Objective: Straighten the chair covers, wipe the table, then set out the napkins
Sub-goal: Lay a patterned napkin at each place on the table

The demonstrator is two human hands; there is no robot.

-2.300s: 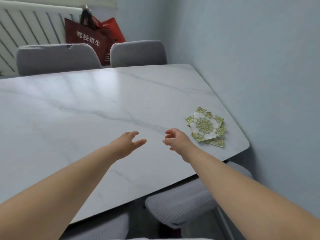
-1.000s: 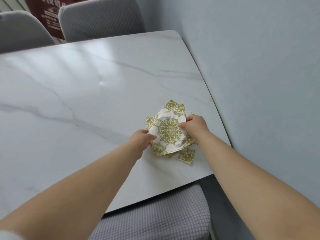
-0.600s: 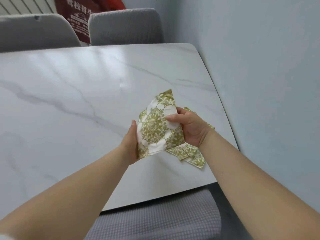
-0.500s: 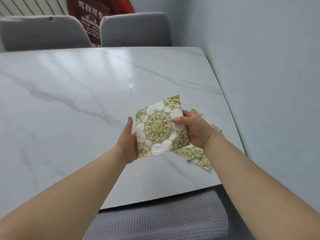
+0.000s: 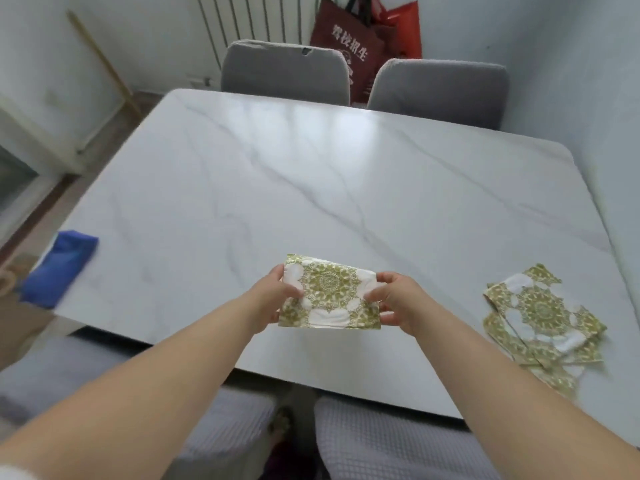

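You're on the napkin step: your left hand (image 5: 273,296) and right hand (image 5: 394,303) each keep a closed grip on one napkin (image 5: 329,292), seemingly just above the desk (image 5: 311,168), the pile (image 5: 540,310) right of your grip, so next lay it flat.

A home dining corner is indicated: a white marble-patterned table (image 5: 311,174) is set close beside a pale wall (image 5: 588,64); grey fabric-covered chairs (image 5: 284,72) are drawn up at its far and near sides; a ribbed radiator (image 5: 249,15) is mounted on the back wall; printed shopping bags (image 5: 349,46) are seen behind the far chairs; patterned paper napkins (image 5: 543,313) are laid on the tabletop.
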